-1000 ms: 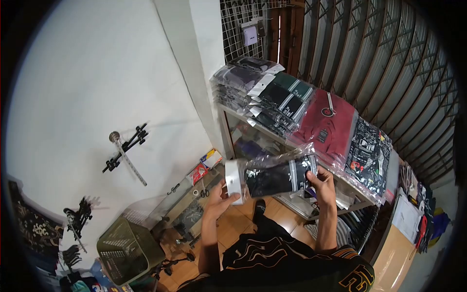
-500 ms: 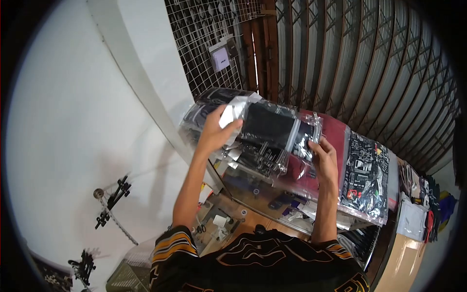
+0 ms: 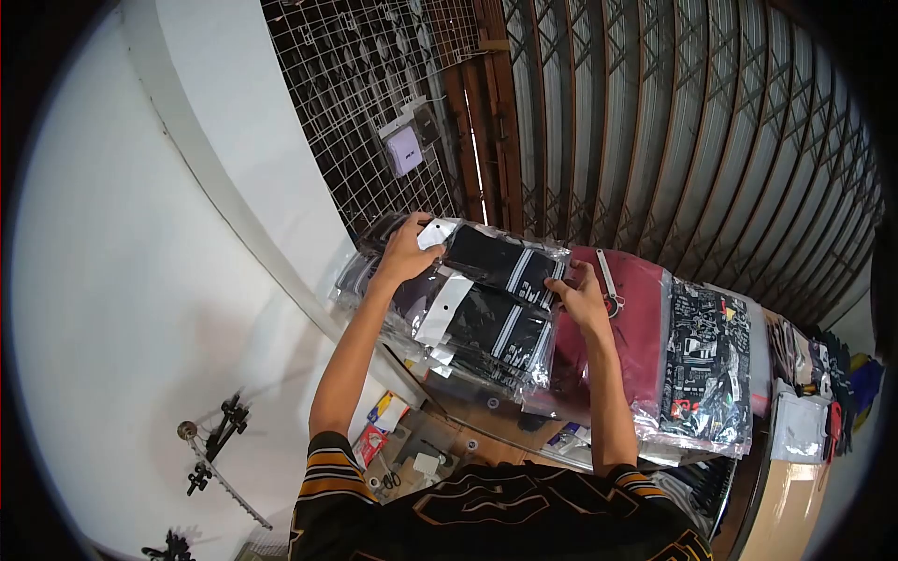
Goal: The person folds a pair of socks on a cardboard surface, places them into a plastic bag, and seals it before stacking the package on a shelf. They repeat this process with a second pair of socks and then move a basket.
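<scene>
A clear plastic packet of folded black fabric with white stripes [image 3: 486, 254] lies over the far part of a pile. My left hand [image 3: 407, 252] grips its white header card, thumb on top. At the striped end, my right hand [image 3: 582, 297] pinches the packet's edge between thumb and fingers. Just nearer to me, a similar black packet [image 3: 496, 327] with its own white card lies alongside. Beneath both are more dark plastic-wrapped packets [image 3: 360, 279], partly covered.
Right of the pile lie a maroon wrapped piece [image 3: 636, 327] and a black-and-white patterned packet [image 3: 706, 360]. A glass-fronted counter [image 3: 486, 407] holds them up. Behind stand a wire grid [image 3: 327, 112] and a folding metal gate [image 3: 655, 140]; scissors [image 3: 391, 480] lie below.
The held packet has come down level onto the far side of the pile, leaving the similar packet in front of it in plain sight. Both hands still hold its ends.
</scene>
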### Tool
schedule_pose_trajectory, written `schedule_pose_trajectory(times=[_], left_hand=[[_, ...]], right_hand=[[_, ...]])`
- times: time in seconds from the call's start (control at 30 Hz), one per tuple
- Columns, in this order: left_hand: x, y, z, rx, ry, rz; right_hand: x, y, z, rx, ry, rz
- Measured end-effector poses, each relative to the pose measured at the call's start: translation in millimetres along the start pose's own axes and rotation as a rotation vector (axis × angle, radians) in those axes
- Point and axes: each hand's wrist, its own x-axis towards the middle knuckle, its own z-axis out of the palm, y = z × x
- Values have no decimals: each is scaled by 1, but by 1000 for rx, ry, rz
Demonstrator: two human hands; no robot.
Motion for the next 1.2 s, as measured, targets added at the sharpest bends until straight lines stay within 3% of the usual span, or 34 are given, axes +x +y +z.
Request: schedule_pose_trajectory(times=[0.07, 0.27, 0.37, 0.57, 0.73, 0.83, 0.97, 1.07, 1.2], left_hand=[[0, -1, 0, -4, -33, -16], [11, -35, 12, 58, -31, 210], [7, -25, 5, -31, -45, 161], [-1, -26, 8, -39, -7, 111], [-3, -27, 0, -79, 73, 189], [12, -37, -1, -62, 98, 314], [26, -52, -3, 86, -15, 363], [29, -62, 2, 199, -128, 323], [22, -54, 2, 267, -306, 191]], right_hand=[[-1, 0, -1, -43, -7, 24], [-4, 2, 3, -38, 18, -54], [-1, 0, -1, -100, 11, -12], [18, 34, -7, -96, -2, -127], [-22, -30, 1, -605, 248, -182], [-15, -36, 18, -644, 387, -664], [-2, -64, 55, -762, -70, -824], [13, -47, 83, -1131, -166, -822], [22, -28, 95, -1195, -268, -745]])
